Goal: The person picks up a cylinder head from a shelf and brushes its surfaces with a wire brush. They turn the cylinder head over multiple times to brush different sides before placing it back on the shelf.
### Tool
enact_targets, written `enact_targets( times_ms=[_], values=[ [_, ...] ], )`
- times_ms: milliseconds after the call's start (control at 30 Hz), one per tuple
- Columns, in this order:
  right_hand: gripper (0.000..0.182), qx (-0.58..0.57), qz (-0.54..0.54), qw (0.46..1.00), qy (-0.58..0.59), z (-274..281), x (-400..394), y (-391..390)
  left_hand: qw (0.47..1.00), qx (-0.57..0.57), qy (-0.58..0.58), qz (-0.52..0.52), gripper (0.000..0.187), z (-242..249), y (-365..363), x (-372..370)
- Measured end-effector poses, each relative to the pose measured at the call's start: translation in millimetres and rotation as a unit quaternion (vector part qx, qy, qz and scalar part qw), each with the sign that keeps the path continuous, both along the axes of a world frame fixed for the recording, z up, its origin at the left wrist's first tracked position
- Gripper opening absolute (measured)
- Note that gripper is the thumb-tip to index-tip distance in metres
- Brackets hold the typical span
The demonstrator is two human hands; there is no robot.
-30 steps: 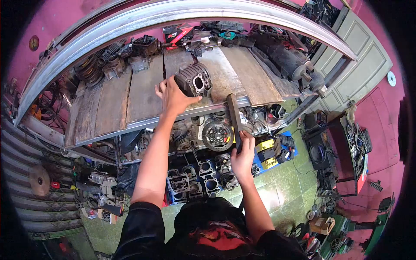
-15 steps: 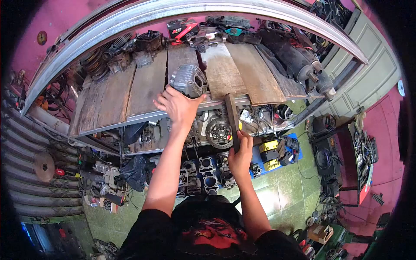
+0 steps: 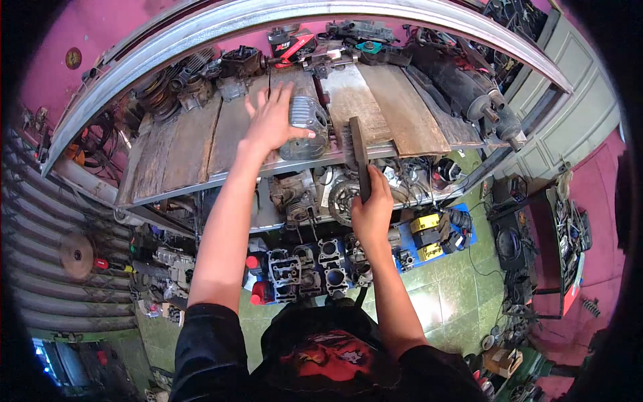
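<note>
A grey finned metal engine part [image 3: 305, 124] with a round opening in its side sits near the front edge of the plank shelf. My left hand [image 3: 270, 122] is at its left side, fingers spread upward and apart, the thumb reaching across the part's near face. In my right hand [image 3: 374, 208] is a wire brush [image 3: 360, 155], its long wooden back gripped by the lower end. The dark bristles point left toward the engine part, with a gap between them.
Mufflers [image 3: 459, 80] and other used engine parts line the back of the plank shelf [image 3: 355, 100]. A metal beam [image 3: 321, 9] crosses above. Below lie a brake disc [image 3: 343, 199], cylinder blocks [image 3: 333, 264] on a blue mat and a yellow-and-black item [image 3: 427, 236].
My left hand has shifted up and left around the engine part, its fingers more spread. The engine part has turned more upright. The brush stays in my right hand, slightly more tilted.
</note>
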State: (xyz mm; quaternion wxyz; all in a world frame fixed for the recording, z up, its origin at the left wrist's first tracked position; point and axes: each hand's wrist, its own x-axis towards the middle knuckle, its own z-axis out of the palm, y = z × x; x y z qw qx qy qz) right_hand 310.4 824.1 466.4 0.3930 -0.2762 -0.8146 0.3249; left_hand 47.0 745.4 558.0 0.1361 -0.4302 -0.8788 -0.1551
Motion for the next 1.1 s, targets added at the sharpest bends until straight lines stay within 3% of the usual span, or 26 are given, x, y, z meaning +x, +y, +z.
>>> enact_targets(
  times_ms=[100,167,267,300,433,567,800,867,1100],
  values=[
    [0.066,-0.003,-0.025,1.0,0.011,13.9,-17.8,-6.9,0.998,-0.026,-0.003,-0.052,0.13,-7.4,8.2,-15.4],
    [0.067,0.013,-0.019,1.0,0.006,21.5,-29.6,-12.3,0.994,-0.042,-0.086,-0.057,0.13,-15.6,8.4,-19.4],
    [0.064,0.015,-0.024,1.0,0.0,37.7,-46.5,-32.6,0.994,-0.015,-0.068,-0.088,0.124,-23.9,6.7,-25.8],
    [0.059,0.061,-0.041,0.997,0.021,33.5,-57.9,-29.9,0.993,-0.014,-0.066,-0.092,0.124,-23.5,7.1,-28.9],
    [0.053,0.051,-0.098,0.994,-0.015,42.3,-102.1,-1.3,0.992,0.015,-0.054,-0.114,0.121,-31.1,7.7,-31.0],
    [0.05,0.041,-0.058,0.997,-0.014,52.6,-118.3,18.4,0.991,0.032,-0.042,-0.126,0.12,-31.2,7.8,-30.4],
    [0.064,0.081,-0.032,0.996,-0.023,35.1,-33.5,-39.0,0.991,0.059,-0.04,-0.113,0.118,-37.8,9.7,-27.1],
    [0.059,0.065,-0.06,0.996,-0.014,35.7,-32.6,-44.5,0.99,0.069,-0.034,-0.117,0.118,-41.5,10.0,-28.4],
    [0.053,0.078,-0.055,0.995,0.013,39.6,-109.1,35.7,0.991,0.055,-0.032,-0.118,0.118,-40.3,9.1,-29.4]
  ],
)
